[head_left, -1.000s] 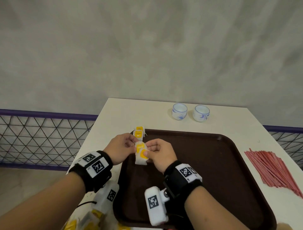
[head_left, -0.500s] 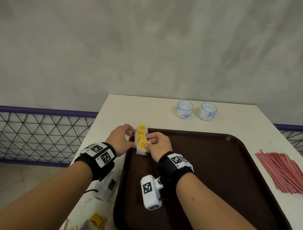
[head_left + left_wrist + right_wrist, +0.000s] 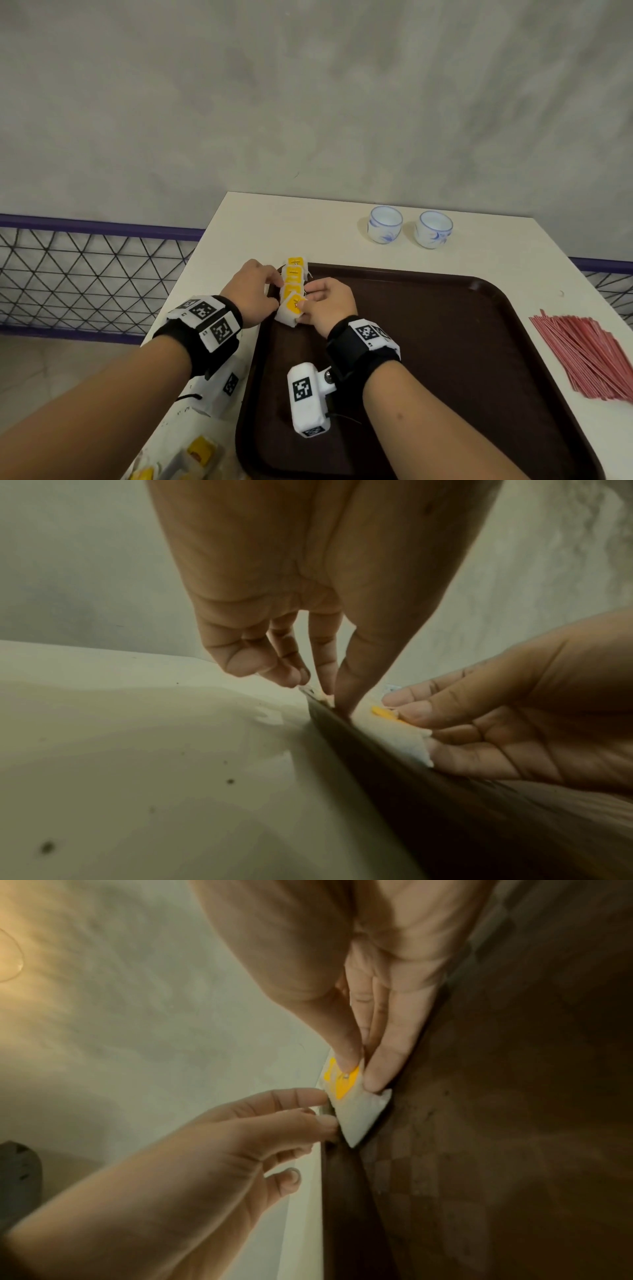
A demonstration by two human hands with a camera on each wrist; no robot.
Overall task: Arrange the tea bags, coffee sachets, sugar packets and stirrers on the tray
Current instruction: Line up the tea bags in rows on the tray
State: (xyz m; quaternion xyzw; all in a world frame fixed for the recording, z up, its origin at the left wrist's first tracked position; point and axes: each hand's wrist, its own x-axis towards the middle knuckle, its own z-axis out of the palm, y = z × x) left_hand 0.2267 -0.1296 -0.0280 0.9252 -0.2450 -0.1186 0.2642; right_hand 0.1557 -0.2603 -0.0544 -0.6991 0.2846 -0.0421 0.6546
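— Where's the tea bag she's working on?

— At the tray's far left corner, nearest of a short row of bags lined along the left rim. The right hand pinches it, thumb on the yellow tag, a finger on the white pouch, and it sits tilted, one corner down on the tray.

— And the left hand?

— Over the rim, on the table side. Its fingers are bent, with the tips set against the edge of the bags. From the wrist views they touch more than grip; I see nothing held inside them.

— What's in the way?

— The two hands close over the row from both sides, so only the yellow tags show between them. How many bags lie there I can't quite tell.

— Anything else about?

— Two small cups side by side past the tray's far edge. A pile of red stirrers on the table to the right, well apart from the tray. More yellow packets at the near left, off the tray, partly hidden by the left forearm.
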